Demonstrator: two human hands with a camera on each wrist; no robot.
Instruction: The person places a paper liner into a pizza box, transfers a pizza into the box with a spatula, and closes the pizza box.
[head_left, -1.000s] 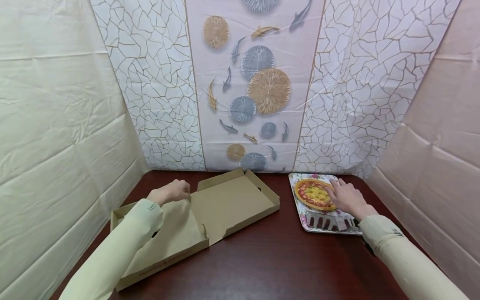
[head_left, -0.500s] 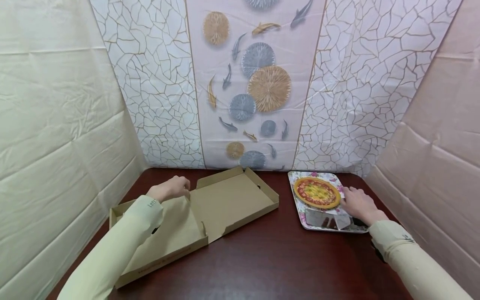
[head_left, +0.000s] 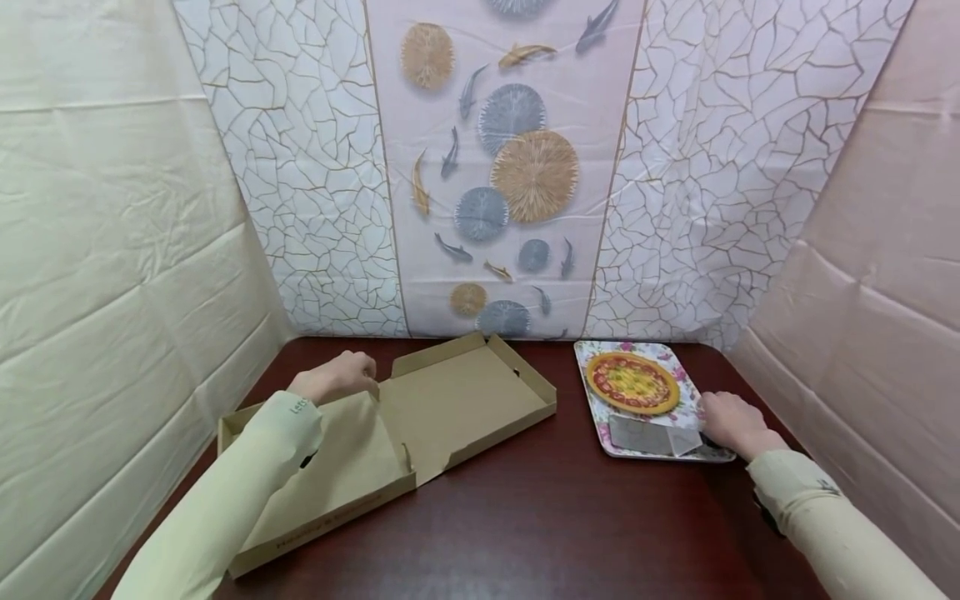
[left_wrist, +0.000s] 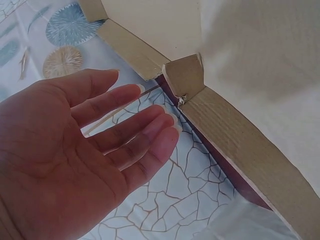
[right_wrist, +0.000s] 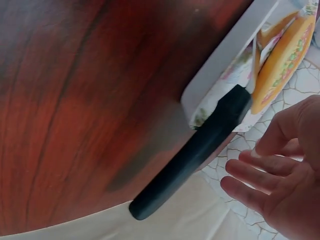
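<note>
My left hand (head_left: 336,377) is beside the back edge of an opened cardboard pizza box (head_left: 468,392). In the left wrist view its loosely bent fingers (left_wrist: 132,135) hold nothing, next to a small corner flap (left_wrist: 184,75). On the right, a floral tray (head_left: 678,367) bears a round pizza (head_left: 632,383) and a spatula with a broad shiny metal blade (head_left: 641,435). The spatula's black handle (right_wrist: 192,152) sticks out past the tray's edge. Close by that handle is my right hand (head_left: 733,421), its fingers (right_wrist: 252,187) relaxed and apart from it in the right wrist view.
All of this lies on a dark red wooden table (head_left: 570,525). A patterned cloth (head_left: 517,167) hangs behind the table, with pale cloth walls on the left (head_left: 127,250) and right (head_left: 877,292).
My right hand has moved from over the pizza's right edge, rightward and toward me, to beside the spatula's handle. The left hand stays about where it was.
</note>
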